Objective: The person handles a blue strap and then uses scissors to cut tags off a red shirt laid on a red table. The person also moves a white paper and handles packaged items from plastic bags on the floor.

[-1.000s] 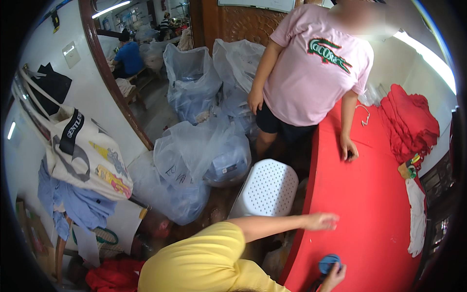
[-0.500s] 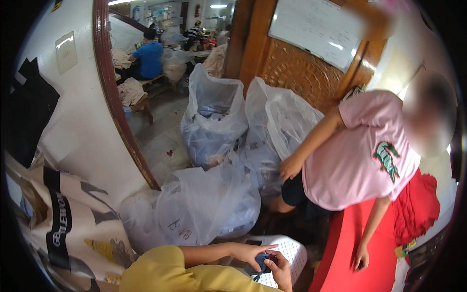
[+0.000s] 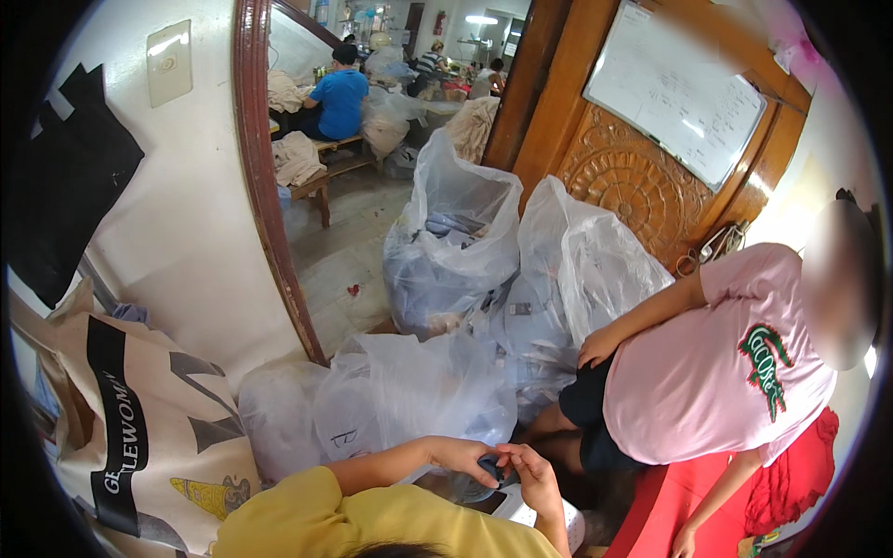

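Grip: my left hand (image 3: 462, 456) and right hand (image 3: 532, 472) pinch one small dark blue piece (image 3: 490, 465).
Handling: likely light; I'd hold its edges.

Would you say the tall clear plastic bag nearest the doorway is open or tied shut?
Open: the clear plastic bag stands upright with its mouth gaping wide and untied, grey fabric bundles filling its lower half.

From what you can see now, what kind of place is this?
Probably a garment or sewing workshop. Big clear plastic bags stuffed with cloth stand on the floor, folded fabric is piled on a wooden bench in the back room where people sit working, and a whiteboard hangs on the carved wooden door.
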